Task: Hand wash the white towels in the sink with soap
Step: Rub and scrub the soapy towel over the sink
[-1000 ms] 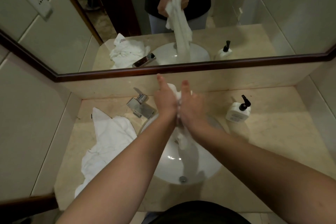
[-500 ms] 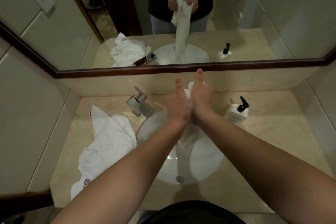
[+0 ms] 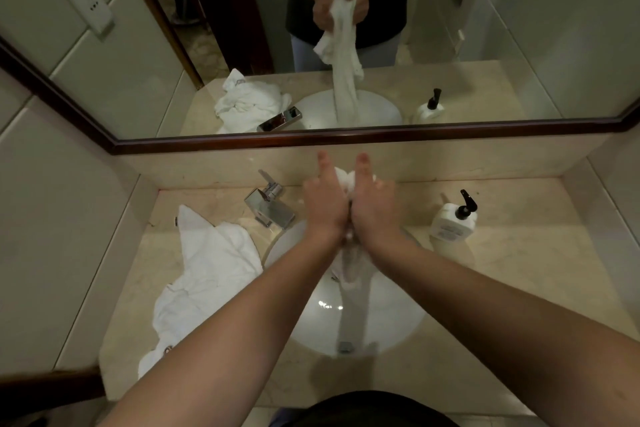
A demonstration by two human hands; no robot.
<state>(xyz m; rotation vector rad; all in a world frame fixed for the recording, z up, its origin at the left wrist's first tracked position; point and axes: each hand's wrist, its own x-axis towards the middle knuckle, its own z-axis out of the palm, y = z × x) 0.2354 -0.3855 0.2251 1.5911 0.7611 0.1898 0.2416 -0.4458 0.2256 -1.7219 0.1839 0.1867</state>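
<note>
Item: white towel [image 3: 349, 263], bunched lengthwise, pinched between both hands above the sink [image 3: 391, 319]; upper end showing between the thumbs, lower end trailing down into the basin toward the drain [image 3: 345, 346].

Left hand [image 3: 323, 203]: pressed against the cloth, thumb raised; mirror [image 3: 346, 45] reflection shows fingers curled round the bunch.

Right hand [image 3: 375, 203]: same posture, palm in toward the left, thumb raised, fingers wrapped round the cloth in the reflection.

Second towel [image 3: 204, 274]: crumpled on the counter [image 3: 502, 288] left of the basin, well apart from the hands, apparently awaiting its turn.

Faucet [image 3: 272, 206]: chrome, just left of the left hand; no running water discernible.

Soap bottle [image 3: 453, 220]: pump type, upright, right of the basin, untouched.

Step in hand, judged: rubbing the gathered section palm against palm.

Handling notes: keep the bunch over the basin so drips fall inside; slide palms in opposite directions rather than merely squeezing; feed a fresh length up from the hanging part after each few strokes; hold wrists clear of the faucet spout; watch the trailing end near the drain. Lather not discernible; more soap possibly needed.
</note>
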